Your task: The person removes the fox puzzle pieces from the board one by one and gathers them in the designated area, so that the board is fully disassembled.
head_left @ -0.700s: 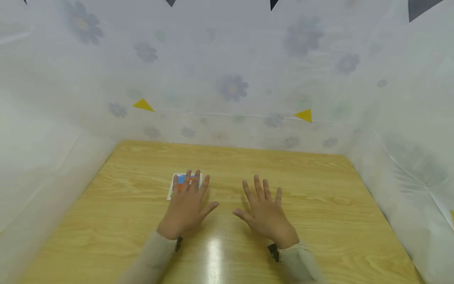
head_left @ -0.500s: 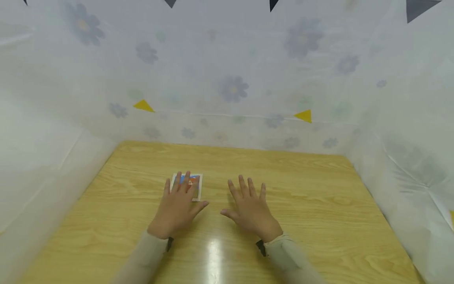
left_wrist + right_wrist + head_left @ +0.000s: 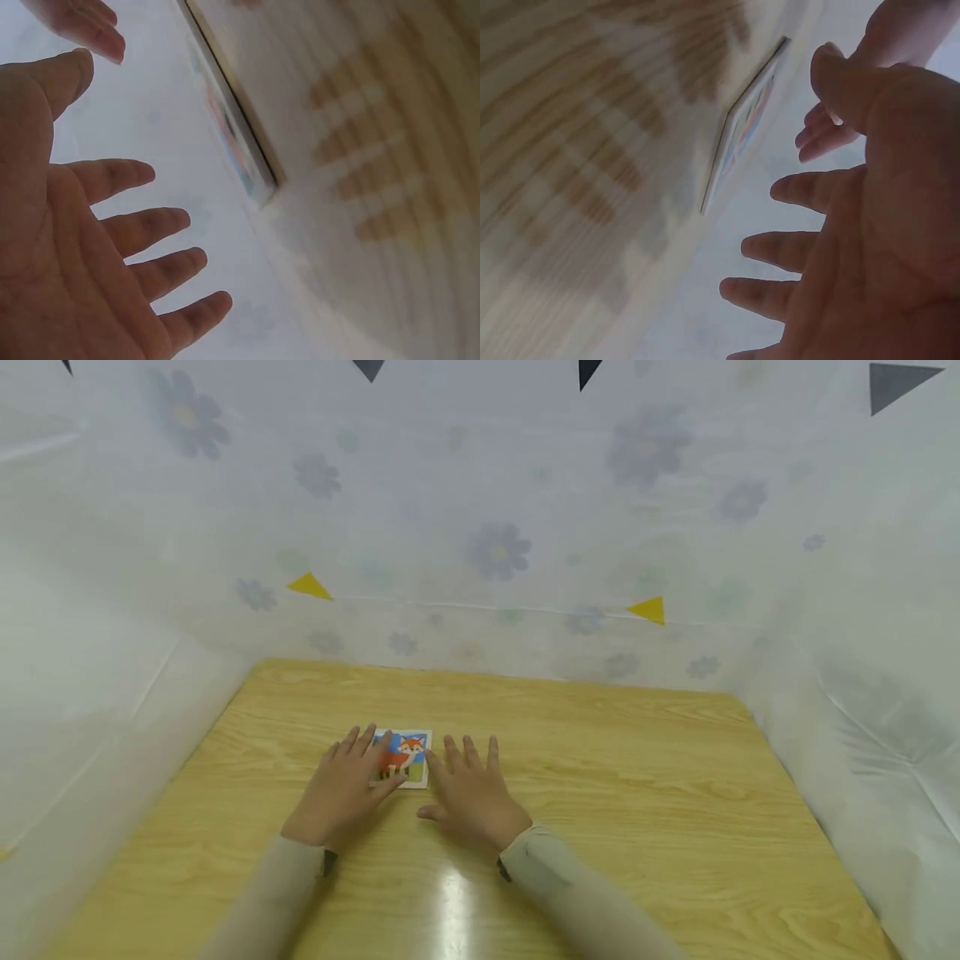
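Observation:
A thin square picture puzzle or card with a fox on it (image 3: 412, 760) lies flat on the wooden table, white-bordered, with blue sky and green grass. My left hand (image 3: 341, 789) hovers at its left side, fingers spread, index finger and thumb overlapping the picture in the head view. On the other side, my right hand (image 3: 476, 793) is held with straight, spread fingers, its index fingertip right at the picture's right edge. Both wrist views show bare palms above the table; the picture (image 3: 229, 131) appears edge-on there, apart from the left fingers. Neither hand holds anything.
The light wood table (image 3: 637, 793) carries a bright glare streak near its front. Pale flower-patterned sheeting (image 3: 495, 485) encloses it at the back and both sides, with yellow triangles (image 3: 648, 610) stuck on the back sheet.
Both hands have shifted left, the right one farther, so it has come up to the picture. The left hand has slid off most of it, uncovering the fox. The picture has stayed in place.

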Demonstrator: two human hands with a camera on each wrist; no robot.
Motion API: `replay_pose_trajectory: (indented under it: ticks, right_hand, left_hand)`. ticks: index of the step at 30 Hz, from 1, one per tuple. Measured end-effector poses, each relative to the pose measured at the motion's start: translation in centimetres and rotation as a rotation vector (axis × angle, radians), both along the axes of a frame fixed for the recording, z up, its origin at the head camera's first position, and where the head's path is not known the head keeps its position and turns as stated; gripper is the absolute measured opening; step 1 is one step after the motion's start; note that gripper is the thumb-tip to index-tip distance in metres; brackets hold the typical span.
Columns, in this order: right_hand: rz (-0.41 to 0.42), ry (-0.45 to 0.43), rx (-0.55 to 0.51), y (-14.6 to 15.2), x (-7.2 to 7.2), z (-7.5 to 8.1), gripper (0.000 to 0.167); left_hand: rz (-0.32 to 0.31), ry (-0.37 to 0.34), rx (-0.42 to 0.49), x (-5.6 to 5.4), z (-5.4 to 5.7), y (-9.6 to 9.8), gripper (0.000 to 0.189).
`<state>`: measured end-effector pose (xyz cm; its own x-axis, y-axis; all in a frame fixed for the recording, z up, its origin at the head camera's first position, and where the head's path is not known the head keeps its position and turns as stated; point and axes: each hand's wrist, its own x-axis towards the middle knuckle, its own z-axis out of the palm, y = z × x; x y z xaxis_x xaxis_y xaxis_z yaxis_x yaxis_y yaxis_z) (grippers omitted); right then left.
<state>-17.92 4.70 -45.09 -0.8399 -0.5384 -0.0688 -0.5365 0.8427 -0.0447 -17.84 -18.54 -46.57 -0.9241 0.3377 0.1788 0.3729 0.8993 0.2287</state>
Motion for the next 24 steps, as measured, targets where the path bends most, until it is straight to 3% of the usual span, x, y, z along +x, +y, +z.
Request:
replay_pose_trajectory:
  ticks: [11, 17, 24]
  right_hand:
    - [0.041, 0.002, 0.015, -2.7, -1.7, -0.5, 0.073]
    - [0.026, -0.041, -0.01, -3.1, -1.8, -0.8, 0.063]
    - [0.031, -0.014, 0.014, -3.1, -1.7, -0.9, 0.052]
  left_hand:
    - [0.001, -0.051, 0.021, -1.0, -0.5, -2.4, 0.063]
    - [-0.028, -0.106, 0.015, -1.4, -0.3, -3.0, 0.054]
    - [-0.057, -0.122, 0.026, -1.4, -0.2, -3.1, 0.054]
